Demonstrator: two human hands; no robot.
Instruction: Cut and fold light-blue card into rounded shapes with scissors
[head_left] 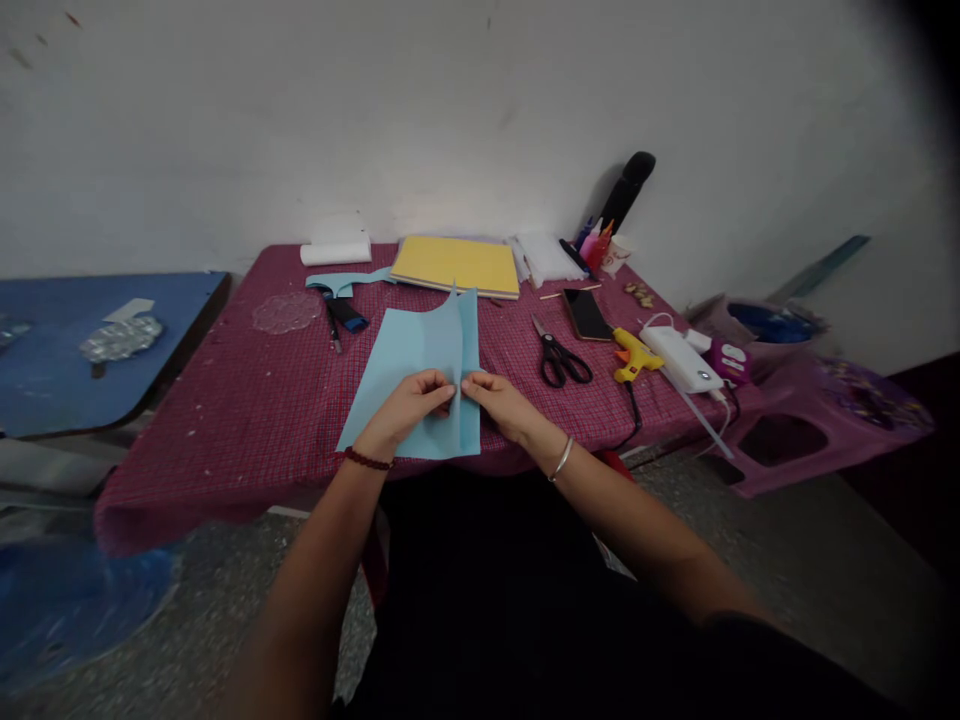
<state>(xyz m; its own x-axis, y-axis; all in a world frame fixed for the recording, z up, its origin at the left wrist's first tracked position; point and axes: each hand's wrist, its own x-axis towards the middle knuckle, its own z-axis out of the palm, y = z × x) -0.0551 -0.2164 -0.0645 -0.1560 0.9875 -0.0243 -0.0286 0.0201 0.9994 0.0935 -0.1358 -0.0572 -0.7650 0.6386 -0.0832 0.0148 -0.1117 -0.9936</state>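
A light blue sheet of paper [397, 365] lies near the table's front edge, with a raised fold standing up along its right part. My left hand [415, 402] pinches this fold from the left, thumb and fingers closed on the paper. From the right, my right hand [501, 402] grips the same fold between thumb and fingertips. The two hands almost meet at the crease. To the right of the paper lie black-handled scissors [559, 362], apart from my hands. Cut light blue paper scraps [349, 280] rest behind the sheet on the left.
The table has a red checked cloth [225, 400]. Yellow paper sheets [457, 264] lie at the back. On the right are a phone [588, 314], a yellow glue gun [636, 356] and a white power strip [681, 358]. A dark marker [332, 325] lies left. A pink stool [810, 430] stands right.
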